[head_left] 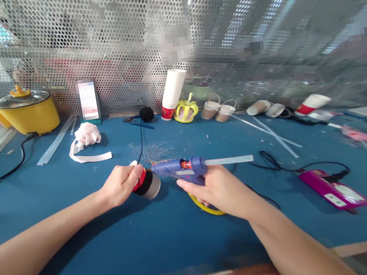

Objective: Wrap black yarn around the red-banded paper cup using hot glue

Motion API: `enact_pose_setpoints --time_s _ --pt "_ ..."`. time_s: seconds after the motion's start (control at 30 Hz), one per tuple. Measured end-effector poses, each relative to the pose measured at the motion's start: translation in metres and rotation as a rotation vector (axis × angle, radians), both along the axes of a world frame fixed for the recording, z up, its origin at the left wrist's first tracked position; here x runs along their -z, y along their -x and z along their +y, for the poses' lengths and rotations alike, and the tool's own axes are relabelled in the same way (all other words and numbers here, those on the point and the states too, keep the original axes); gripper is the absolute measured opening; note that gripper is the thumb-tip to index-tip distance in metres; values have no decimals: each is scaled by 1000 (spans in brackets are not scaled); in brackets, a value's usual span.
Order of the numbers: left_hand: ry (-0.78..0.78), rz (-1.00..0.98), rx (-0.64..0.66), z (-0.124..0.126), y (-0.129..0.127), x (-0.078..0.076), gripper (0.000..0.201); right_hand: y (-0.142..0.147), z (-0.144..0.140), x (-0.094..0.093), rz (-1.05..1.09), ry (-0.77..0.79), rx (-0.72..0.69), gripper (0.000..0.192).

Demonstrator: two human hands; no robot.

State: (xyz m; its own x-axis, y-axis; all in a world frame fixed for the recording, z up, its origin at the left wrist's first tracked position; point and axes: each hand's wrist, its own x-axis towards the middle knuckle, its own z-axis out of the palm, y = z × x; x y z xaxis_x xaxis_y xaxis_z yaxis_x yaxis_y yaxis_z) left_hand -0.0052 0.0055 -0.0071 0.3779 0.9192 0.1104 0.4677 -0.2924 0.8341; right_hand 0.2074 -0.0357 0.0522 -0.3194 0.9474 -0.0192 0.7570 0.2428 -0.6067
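My left hand (120, 184) is closed around a small paper cup (152, 188) lying tilted, red near my fingers with a black yarn band around it. In my right hand (225, 190) is a blue hot glue gun (174, 169), a clear glue stick (231, 160) jutting from its back. The gun's nozzle points left and sits at the cup's side; I cannot tell whether it touches. A black yarn strand (142, 139) runs from the cup to a yarn ball (147, 114). Part of a yellow ring (206, 207) shows beneath my right hand.
A yellow electric pot (32, 115), a phone (88, 101) and a crumpled pale ribbon (87, 135) are left. Stacked paper cups (174, 90), a yellow crown-shaped piece (186, 110) and small baskets (211, 109) line the mesh panel (114, 51). A purple power strip (334, 190) lies right, with cords.
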Motion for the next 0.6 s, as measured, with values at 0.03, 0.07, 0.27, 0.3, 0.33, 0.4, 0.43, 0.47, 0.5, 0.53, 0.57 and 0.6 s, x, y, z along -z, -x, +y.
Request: enact_pose_setpoints --time_s 0.03,0.07,0.27,0.3,0.33,0.4,0.43,0.47,0.5,0.53,0.57,0.6 --pt "-1 1 0 0 0 0 44 0 -1 0 12 16 2 23" --pt "-3 1 0 0 0 0 44 0 -1 0 15 31 6 23" --pt "-8 -7 4 0 0 0 44 -1 -3 0 17 64 22 21" --pt "-13 -2 -1 0 0 0 44 -1 -1 -1 33 61 18 21" --pt "-20 1 -1 0 0 0 43 -1 0 -1 51 55 11 21" --pt "-34 0 15 0 0 1 43 -1 4 0 78 42 -4 22" --pt "-41 -2 20 0 0 1 43 -1 5 0 87 38 -7 22" --pt "-45 -2 23 0 0 1 43 -1 5 0 94 39 -7 21" --pt "-47 -1 21 0 0 1 43 -1 5 0 100 44 -5 21" --pt "-45 1 16 0 0 1 43 0 4 0 101 55 -1 21" --pt "-39 2 10 0 0 1 43 0 3 0 97 69 5 21" --pt "-31 1 5 0 0 1 43 0 1 -1 84 81 15 21"
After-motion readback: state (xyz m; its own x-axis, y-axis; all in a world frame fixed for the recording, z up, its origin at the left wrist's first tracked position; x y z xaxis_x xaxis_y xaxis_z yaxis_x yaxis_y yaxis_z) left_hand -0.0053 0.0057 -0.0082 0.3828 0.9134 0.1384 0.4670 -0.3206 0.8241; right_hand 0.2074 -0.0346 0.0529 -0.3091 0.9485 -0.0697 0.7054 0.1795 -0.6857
